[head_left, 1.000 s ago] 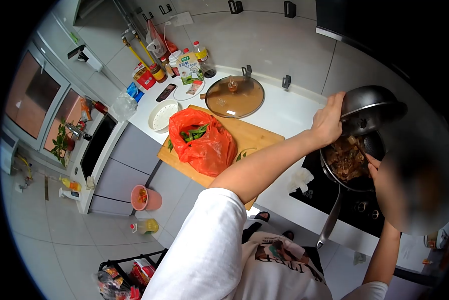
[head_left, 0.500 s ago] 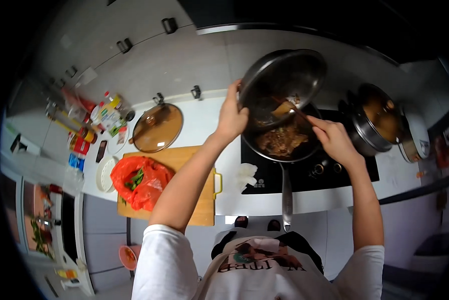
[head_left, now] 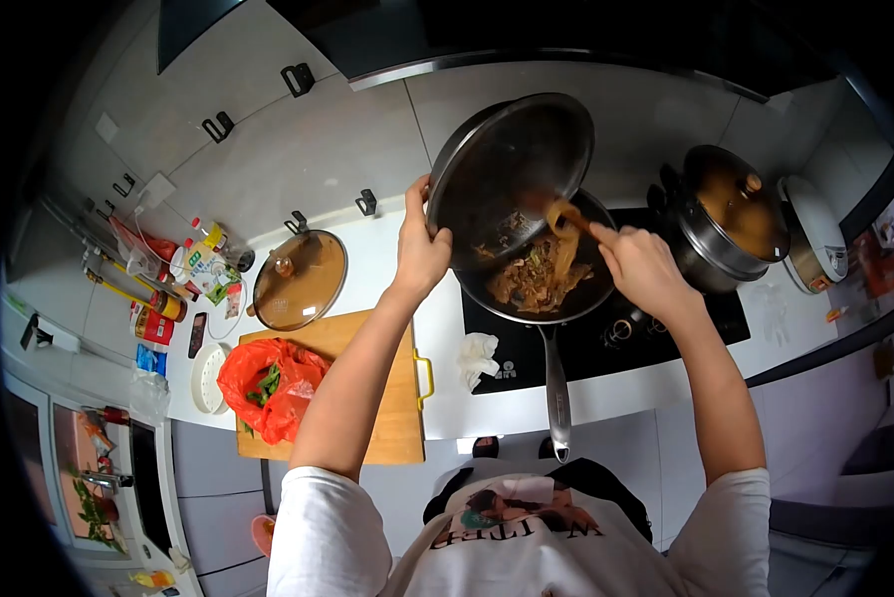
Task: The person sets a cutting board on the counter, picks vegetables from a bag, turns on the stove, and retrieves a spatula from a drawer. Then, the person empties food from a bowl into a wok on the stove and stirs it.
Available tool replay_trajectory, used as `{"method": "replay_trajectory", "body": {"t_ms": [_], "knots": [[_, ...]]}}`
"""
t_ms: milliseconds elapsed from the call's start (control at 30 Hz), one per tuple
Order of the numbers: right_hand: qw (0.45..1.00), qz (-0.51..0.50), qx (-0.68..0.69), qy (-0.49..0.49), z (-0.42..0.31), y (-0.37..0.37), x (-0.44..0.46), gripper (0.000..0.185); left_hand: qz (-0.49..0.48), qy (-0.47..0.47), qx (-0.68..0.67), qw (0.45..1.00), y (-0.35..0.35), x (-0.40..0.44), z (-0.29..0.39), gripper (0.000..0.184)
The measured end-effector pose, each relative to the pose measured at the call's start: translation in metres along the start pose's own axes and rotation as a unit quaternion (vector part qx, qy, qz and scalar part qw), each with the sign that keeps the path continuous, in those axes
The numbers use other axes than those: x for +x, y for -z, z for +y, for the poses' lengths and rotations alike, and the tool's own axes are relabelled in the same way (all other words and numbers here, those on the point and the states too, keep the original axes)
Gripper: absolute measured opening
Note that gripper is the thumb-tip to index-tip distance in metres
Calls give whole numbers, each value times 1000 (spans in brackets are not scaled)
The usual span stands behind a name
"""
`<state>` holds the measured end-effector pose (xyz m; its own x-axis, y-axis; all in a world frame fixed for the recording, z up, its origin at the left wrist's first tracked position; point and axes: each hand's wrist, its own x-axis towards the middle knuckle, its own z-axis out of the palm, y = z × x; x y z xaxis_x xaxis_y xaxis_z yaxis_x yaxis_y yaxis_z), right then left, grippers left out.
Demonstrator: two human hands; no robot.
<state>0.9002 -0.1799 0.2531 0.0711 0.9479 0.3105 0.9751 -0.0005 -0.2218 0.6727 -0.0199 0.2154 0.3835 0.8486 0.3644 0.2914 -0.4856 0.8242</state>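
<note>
My left hand (head_left: 422,249) is closed on the rim of a dark metal wok (head_left: 512,149), tilted steeply over a frying pan (head_left: 557,373) on the stove. Inside the wok's lower side, my right hand (head_left: 648,271) grips the handle of a wooden spatula (head_left: 600,233); its far end is blurred by motion. Wide brownish noodle-like strips (head_left: 564,234) hang from the wok down into the pan. Browned food pieces (head_left: 527,284) lie in the pan, whose handle points toward me.
A lidded pot (head_left: 736,224) stands right on the black cooktop (head_left: 656,353). Left are a cutting board (head_left: 382,418), a red plastic bag with greens (head_left: 298,373), a glass lid (head_left: 303,284) and a white basket (head_left: 206,378). Crumpled tissue (head_left: 478,358) lies by the cooktop.
Long strips now slide from the wok into the frying pan, where earlier only a small piece showed at the spatula. The view has shifted slightly; both hands keep their grip.
</note>
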Motion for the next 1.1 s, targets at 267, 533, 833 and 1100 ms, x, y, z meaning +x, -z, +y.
{"method": "replay_trajectory", "body": {"t_ms": [267,533,833,1100], "knots": [[986,-76,-138,57,-8,-28,5,32,26,-84,88,992,-10,2,3,67],[996,-86,-26,12,-4,-25,-6,29,-20,-5,39,999,-9,-1,-1,70],[985,-37,-161,51,-24,-39,8,18,-14,-44,53,998,-12,-9,10,70],[985,-166,-46,-15,-13,-27,-9,13,19,-83,108,991,-2,-10,8,73]]}}
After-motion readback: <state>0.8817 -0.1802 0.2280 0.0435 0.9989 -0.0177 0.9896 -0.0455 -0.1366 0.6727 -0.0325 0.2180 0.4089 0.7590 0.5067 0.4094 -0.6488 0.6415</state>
